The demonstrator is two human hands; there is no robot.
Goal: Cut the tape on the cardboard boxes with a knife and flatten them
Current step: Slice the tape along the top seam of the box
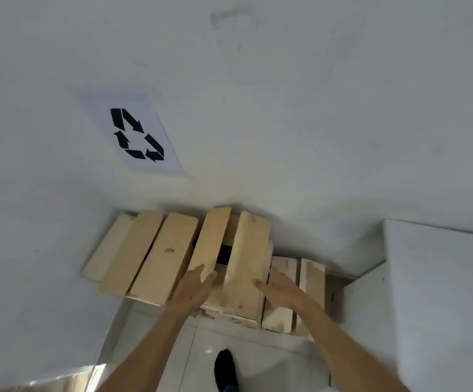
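The flattened cardboard boxes (pixel 170 256) stand leaning in a row against the white wall (pixel 286 94), on the floor at the foot of it, and one folded piece (pixel 246 264) in the middle of the row sits between the person's two hands. This piece stands a little proud of its neighbours, with a dark gap showing just to its left beside a narrower flap (pixel 212 239). Judging by the stack, the cutting looks done for these boxes and the step in hand is stowing a flattened one; no knife is in view. The risk from here is that the row, which only leans, slides out along the pale tiled floor (pixel 257 357) or fans open if the middle piece is pushed in at an angle, and the loose flap could catch and unfold. The left hand (pixel 192 290) lies with fingers nearly straight, its fingertips touching the near end of the narrower flap. The right hand (pixel 280 290) is also flat and relaxed, resting against the right side of the middle piece; neither hand curls round anything. Above and to the left, a sheet with a black recycling symbol (pixel 136 134) is fixed to the wall. A white cabinet (pixel 427 292) stands to the right, and a dark shoe (pixel 225 369) shows on the near floor.
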